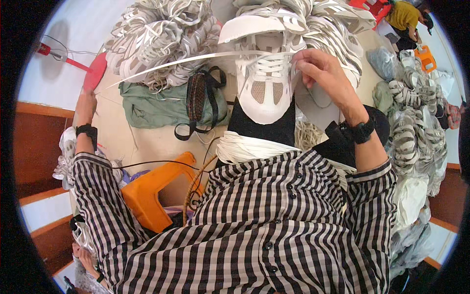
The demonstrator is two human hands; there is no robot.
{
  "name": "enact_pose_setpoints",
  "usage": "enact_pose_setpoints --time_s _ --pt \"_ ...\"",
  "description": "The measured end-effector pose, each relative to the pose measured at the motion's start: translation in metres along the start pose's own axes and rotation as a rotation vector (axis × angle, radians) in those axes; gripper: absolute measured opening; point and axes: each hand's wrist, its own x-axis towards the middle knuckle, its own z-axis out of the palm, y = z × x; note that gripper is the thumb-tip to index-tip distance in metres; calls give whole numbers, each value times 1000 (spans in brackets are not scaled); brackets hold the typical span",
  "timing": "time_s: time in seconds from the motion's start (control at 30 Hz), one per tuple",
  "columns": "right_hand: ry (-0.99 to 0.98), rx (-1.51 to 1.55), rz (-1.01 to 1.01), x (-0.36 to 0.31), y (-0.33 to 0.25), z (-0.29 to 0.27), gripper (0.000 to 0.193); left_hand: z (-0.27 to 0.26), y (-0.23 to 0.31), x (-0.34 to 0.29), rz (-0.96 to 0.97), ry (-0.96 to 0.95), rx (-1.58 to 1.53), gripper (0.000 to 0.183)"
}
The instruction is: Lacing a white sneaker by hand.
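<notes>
A white and grey shoe upper [264,98], partly laced with white crossings over its tongue, lies toe toward me on a black cloth [259,123] across my lap. A long white shoelace [181,61] stretches taut from its upper eyelets out to the far left. My left hand [86,108], arm extended, is closed at the lace's thin far end. By the right eyelet edge, my right hand [320,72] has thumb and fingertips pressed together; whatever lies between them is hidden. A bundle of white laces [249,148] rests at my waist.
Heaps of shoe uppers [156,36] rise ahead, with more along the right [411,132]. A green cloth bag [147,105] and black-strapped pouch [195,98] lie left of the shoe. Beside me stands an orange stool [152,188]. Another person [406,19] sits far right.
</notes>
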Motion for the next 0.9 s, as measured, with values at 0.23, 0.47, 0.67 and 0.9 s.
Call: enact_pose_setpoints --time_s 0.23,0.47,0.67,0.9 --pt "235 -468 -294 -2 1 3 19 28 101 -18 374 118 -303 26" --pt "193 -724 -370 11 4 12 19 -91 280 -107 781 213 -855 30" --pt "158 -627 -350 13 -1 11 13 -146 385 -128 868 346 -962 27" --pt "93 -528 -263 9 -3 -12 9 -148 384 -96 1030 -136 -882 19"
